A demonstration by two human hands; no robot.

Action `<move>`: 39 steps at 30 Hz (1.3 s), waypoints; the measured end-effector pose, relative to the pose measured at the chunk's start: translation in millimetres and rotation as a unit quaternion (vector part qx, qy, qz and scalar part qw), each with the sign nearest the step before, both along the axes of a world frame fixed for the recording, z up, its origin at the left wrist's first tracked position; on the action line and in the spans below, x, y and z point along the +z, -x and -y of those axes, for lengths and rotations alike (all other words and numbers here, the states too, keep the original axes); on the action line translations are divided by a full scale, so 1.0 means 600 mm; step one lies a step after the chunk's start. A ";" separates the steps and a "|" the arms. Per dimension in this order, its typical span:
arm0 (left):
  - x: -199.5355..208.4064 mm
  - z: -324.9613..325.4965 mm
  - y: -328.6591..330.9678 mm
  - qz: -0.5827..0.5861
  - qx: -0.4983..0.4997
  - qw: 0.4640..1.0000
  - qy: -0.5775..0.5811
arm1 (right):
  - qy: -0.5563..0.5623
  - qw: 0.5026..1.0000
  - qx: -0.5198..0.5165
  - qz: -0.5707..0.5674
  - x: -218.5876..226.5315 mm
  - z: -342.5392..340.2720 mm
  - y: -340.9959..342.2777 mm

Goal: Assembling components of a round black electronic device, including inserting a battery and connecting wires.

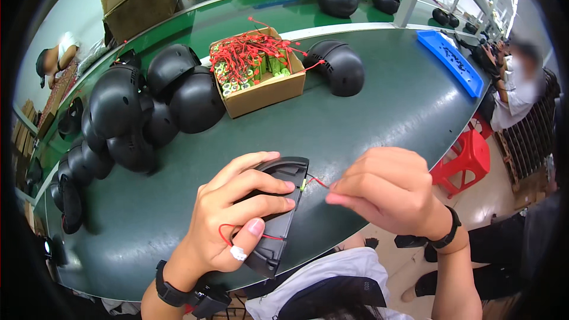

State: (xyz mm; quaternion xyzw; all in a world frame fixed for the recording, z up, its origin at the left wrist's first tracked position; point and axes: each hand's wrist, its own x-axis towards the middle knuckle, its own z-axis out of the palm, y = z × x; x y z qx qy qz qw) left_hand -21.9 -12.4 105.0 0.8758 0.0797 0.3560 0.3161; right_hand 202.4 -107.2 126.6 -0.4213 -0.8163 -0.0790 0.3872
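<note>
Two bare hands worked at the near edge of the green counter (367,118). The left hand (228,213) lay over a curved black shell piece (278,225), its fingers wrapped across the top and the thumb pressed against the piece's inner face, so that grip was closed on the piece. A thin red wire (224,236) looped around the base of that thumb, ending in a small white connector (238,253) just below it. The right hand (388,189), just right of the shell piece, had its fingertips pinched together on another red wire (318,182) that ran to a tiny green part (303,184) at the piece's upper edge.

Beyond the shell piece, further across the counter, stood an open cardboard box (264,92) full of green cells tangled in red wires. Left of the box sat a heap of black helmets (148,106); a single black helmet (341,68) rested just right of it. A blue tray (450,62) lay far right of the box, and a red stool (465,157) stood on the floor beyond the counter's edge.
</note>
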 end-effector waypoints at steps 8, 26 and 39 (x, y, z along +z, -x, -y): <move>-0.013 -0.014 -0.002 0.036 -0.015 0.998 0.059 | 0.084 0.993 -0.053 -0.058 0.004 -0.005 -0.001; -0.007 -0.007 0.003 0.025 -0.011 0.998 0.063 | 0.106 0.985 0.009 -0.139 0.003 -0.009 -0.003; 0.002 0.004 -0.005 -0.040 -0.052 0.998 0.022 | 0.077 0.980 0.144 -0.112 0.007 -0.065 0.017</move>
